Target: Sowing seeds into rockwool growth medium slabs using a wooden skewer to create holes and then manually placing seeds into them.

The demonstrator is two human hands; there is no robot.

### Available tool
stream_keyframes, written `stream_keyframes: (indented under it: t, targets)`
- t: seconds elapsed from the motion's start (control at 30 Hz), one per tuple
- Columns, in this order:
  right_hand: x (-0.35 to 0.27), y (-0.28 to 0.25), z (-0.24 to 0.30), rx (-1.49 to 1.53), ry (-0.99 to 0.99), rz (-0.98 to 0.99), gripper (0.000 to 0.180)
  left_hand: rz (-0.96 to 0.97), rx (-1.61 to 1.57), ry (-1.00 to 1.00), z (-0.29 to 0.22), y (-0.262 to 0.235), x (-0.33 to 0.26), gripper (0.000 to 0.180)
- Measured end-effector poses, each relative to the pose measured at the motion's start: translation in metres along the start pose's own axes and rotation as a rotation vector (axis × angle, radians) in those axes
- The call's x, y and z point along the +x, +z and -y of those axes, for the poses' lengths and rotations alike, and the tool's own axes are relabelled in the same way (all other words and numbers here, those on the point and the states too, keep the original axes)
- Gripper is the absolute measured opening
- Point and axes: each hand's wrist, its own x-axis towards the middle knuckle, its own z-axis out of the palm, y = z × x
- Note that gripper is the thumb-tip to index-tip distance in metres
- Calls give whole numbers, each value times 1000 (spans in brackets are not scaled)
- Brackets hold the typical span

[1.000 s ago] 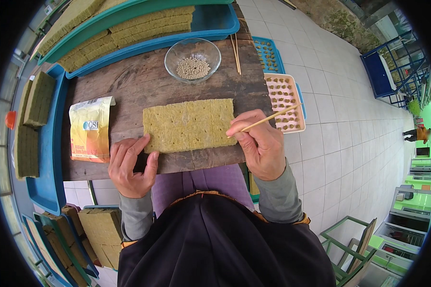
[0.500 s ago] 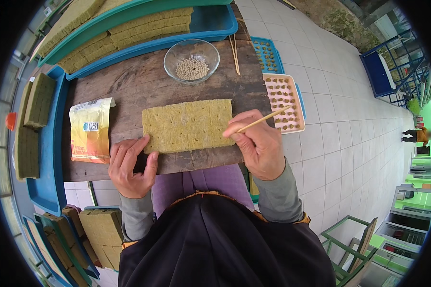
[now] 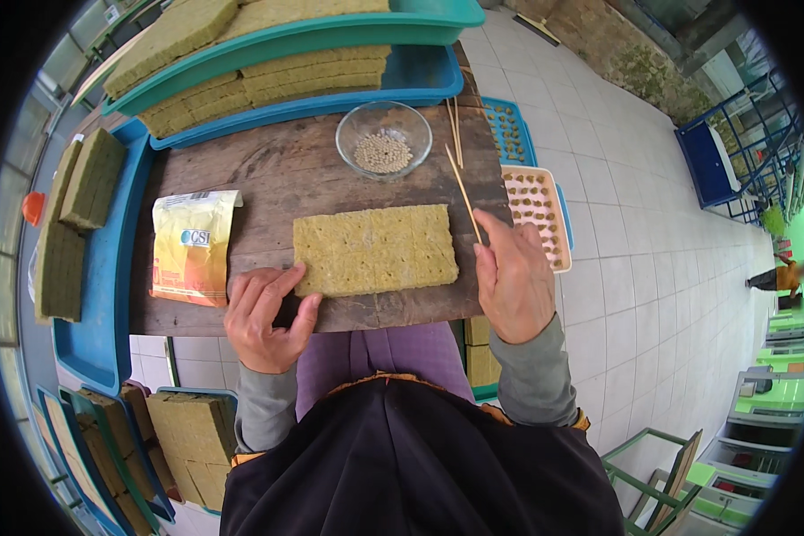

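Note:
A yellow-green rockwool slab [image 3: 375, 250] with small holes in its top lies flat on the wooden table [image 3: 268, 161]. My left hand [image 3: 266, 313] rests at the slab's lower left corner, index fingertip against its edge and thumb spread away. Beyond the slab's right end, my right hand [image 3: 516, 281] pinches a thin wooden skewer [image 3: 463, 192] between thumb and index finger. The skewer points up and away, its far tip near the glass bowl [image 3: 355, 147], clear of the slab. Small round pale seeds [image 3: 384, 154] lie in the bowl.
A yellow-orange foil packet [image 3: 192, 259] lies left of the slab. Blue [image 3: 304, 94] and green [image 3: 304, 43] trays of rockwool stand at the back, another blue tray [image 3: 107, 277] at left. Two more sticks [image 3: 456, 134] lie by the bowl. A pale tray of small plugs [image 3: 534, 210] sits beyond the right edge.
My right hand has drawn back right from the slab, and the skewer has swung from pointing right to pointing away from me. My left hand stays at the slab's corner. The view has shifted slightly.

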Motion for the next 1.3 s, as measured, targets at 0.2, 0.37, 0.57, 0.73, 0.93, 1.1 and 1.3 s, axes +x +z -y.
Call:
stream_keyframes:
  t: [0.2,0.37,0.57,0.73,0.93,1.1,1.3]
  targets:
    - [1,-2,4,-142,-53,128,35,27,-46,-5,0,-1,-3,38]
    - [24,-32,9,-84,-132,139,30,-18,-56,-19,-3,-3,0,35]
    - [87,-43,37,-37,-308,151,18,-40,-114,9,2,-5,-2,24]
    - [139,7,32,-94,-354,315,15,-42,-163,16,1,-5,1,19]
    - [170,52,34,-328,-264,587,18,-33,-204,-24,2,-5,-2,15]
    - [173,62,35,-389,-204,625,10,-42,-197,-23,2,-5,-2,14]
    - [169,50,37,-332,-189,593,10,-44,-195,-21,2,-5,-2,14]
